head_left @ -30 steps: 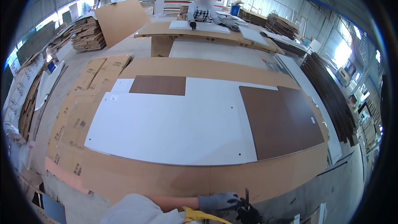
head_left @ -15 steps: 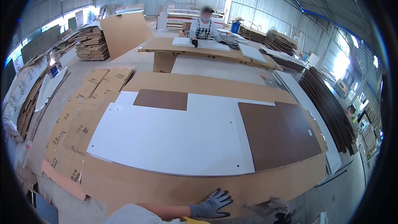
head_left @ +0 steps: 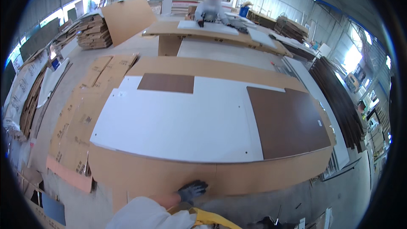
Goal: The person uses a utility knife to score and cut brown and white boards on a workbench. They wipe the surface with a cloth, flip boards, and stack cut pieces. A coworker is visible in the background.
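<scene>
My left hand [head_left: 193, 191], in a grey and black glove, lies on the near strip of a brown cardboard sheet [head_left: 152, 166], its fingers stretched out and holding nothing. Just beyond it, large white panels [head_left: 178, 123] with small dark holes rest on the cardboard. A brown panel [head_left: 290, 123] with a small white label covers their right part, and a smaller brown panel [head_left: 166, 83] sits at their far edge. My right hand does not show; a dark shape [head_left: 268, 222] at the lower edge is too unclear to name.
Flat cardboard [head_left: 70, 131] is spread at the left. Stacked dark boards [head_left: 337, 101] and long pale panels stand along the right. Across the aisle, a co-worker [head_left: 210, 10] leans over another cardboard-covered table [head_left: 163, 28] with a white panel on it.
My view has tipped down, so the panels sit higher in the picture. My left hand has slid left along the cardboard. The blurred right hand has gone from sight.
</scene>
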A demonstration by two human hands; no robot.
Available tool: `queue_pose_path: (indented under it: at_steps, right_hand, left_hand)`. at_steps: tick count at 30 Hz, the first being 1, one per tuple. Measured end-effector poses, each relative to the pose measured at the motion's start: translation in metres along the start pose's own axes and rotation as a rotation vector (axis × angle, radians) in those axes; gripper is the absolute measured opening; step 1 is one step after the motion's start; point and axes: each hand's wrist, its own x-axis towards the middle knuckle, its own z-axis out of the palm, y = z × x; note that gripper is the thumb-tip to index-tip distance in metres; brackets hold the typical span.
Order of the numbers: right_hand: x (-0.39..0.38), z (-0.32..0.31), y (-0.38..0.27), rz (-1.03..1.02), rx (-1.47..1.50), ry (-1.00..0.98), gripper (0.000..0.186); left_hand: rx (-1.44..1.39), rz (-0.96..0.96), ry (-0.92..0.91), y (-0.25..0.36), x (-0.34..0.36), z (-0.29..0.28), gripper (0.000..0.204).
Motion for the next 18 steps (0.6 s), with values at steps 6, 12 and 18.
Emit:
queue_pose_path:
  at_steps: [6,12,18]
  right_hand:
    - [-0.008,0.007,0.058,0.056,-0.038,-0.021,0.036]
    - [0.001,0.020,0.102,0.068,0.014,0.050,0.038]
    - [-0.042,-0.024,0.016,0.084,-0.078,-0.024,0.053]
  left_hand:
    - [0.041,-0.063,-0.040,0.001,0.009,-0.007,0.048]
    - [-0.001,-0.035,0.038,0.001,0.007,-0.001,0.041]
    - [-0.058,-0.012,0.050,0.004,0.001,0.012,0.032]
